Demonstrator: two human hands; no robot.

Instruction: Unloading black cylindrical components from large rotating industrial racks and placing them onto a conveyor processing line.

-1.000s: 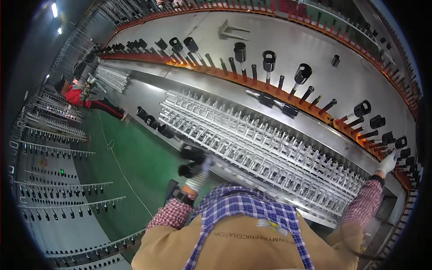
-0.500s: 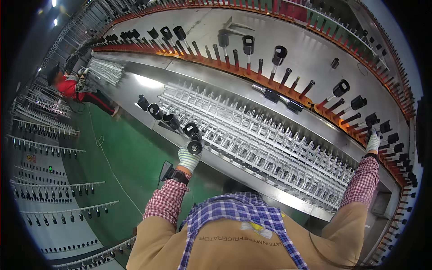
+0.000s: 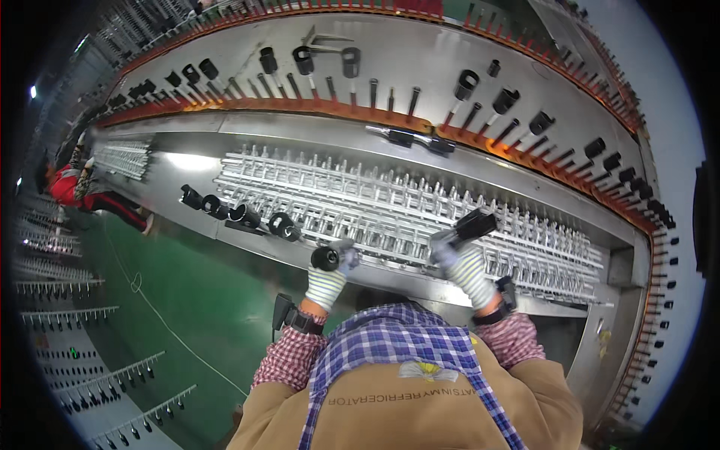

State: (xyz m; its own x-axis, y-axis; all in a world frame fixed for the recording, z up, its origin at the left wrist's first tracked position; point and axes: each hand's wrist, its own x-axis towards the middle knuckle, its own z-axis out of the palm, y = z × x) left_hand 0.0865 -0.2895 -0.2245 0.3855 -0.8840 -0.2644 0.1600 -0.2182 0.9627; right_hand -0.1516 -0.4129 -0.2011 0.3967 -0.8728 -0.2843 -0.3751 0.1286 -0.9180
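Note:
My left hand, in a striped glove, is closed round a black cylindrical part at the near edge of the metal table. My right hand, gloved the same way, grips another black cylindrical part over the racks. Beneath and beyond both hands lie long silver racks with many upright pins. Left of my left hand, several black cup-like parts stand along the table edge, the nearest one with its round opening showing.
A curved orange conveyor rail runs behind the table, with upright posts, some topped by black parts. Two black-and-silver pieces lie on the ledge before it. At far left, a person in red stands by the table. Hanging racks are at lower left.
My right hand has come from the conveyor at the right to over the racks, now with a black part. My left hand still holds its part, now farther from the row. The view has shifted.

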